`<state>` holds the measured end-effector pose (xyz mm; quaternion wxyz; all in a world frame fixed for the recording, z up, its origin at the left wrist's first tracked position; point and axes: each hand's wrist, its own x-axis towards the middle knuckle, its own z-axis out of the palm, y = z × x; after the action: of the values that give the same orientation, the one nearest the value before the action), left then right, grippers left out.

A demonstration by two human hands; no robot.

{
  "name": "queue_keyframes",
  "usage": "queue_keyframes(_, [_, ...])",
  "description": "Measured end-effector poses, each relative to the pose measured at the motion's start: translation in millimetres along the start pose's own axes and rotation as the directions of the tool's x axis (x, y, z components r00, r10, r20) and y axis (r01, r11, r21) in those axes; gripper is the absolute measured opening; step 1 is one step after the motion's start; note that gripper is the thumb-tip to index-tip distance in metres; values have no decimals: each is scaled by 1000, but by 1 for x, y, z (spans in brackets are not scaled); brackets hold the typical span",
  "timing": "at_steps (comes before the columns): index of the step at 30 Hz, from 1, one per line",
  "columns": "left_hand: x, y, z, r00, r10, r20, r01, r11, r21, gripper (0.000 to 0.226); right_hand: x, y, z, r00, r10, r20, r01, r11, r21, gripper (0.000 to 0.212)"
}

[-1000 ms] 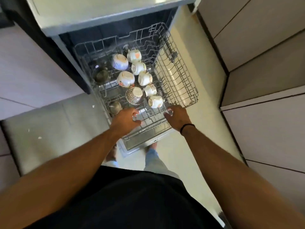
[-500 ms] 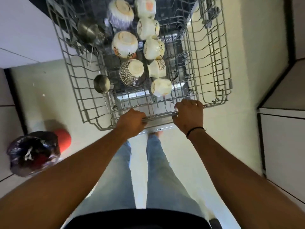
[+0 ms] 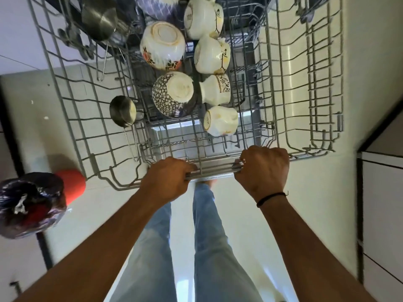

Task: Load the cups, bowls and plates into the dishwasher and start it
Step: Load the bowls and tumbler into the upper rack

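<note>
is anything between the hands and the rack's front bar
No. The left hand and the right hand both already grip the front bar of the rack; nothing visible lies between them and it.

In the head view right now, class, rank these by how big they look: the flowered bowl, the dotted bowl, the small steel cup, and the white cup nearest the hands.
1. Flowered bowl
2. Dotted bowl
3. White cup and small steel cup: too alike to rank.
</note>
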<state>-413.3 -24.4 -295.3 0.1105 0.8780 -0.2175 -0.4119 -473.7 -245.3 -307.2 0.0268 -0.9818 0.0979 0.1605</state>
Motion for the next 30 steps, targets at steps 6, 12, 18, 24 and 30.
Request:
queue_keyframes(6, [15, -8, -24, 996, 4, -84, -5, 1000, -14, 35, 32, -1, -8, 996, -19, -83, 19, 1000, 3, 16])
queue_keyframes(12, [69, -22, -81, 980, 74, -186, -71, 997, 22, 15, 110, -9, -35, 991, 4, -133, 1, 999, 36, 16])
queue_keyframes(18, [94, -30, -103, 968, 95, -232, -97, 995, 1, 14, 146, -9, -51, 990, -27, -138, 29, 1000, 12, 31])
queue_keyframes(24, [95, -34, -112, 971, 109, -211, -112, 994, -2, 12, 151, -11, -55, 991, -42, -123, 46, 999, 28, 29])
queue_keyframes(30, [114, -41, -153, 966, 44, -254, -63, 996, -65, 12, 192, -20, -79, 997, -47, -61, 48, 998, 26, 44])
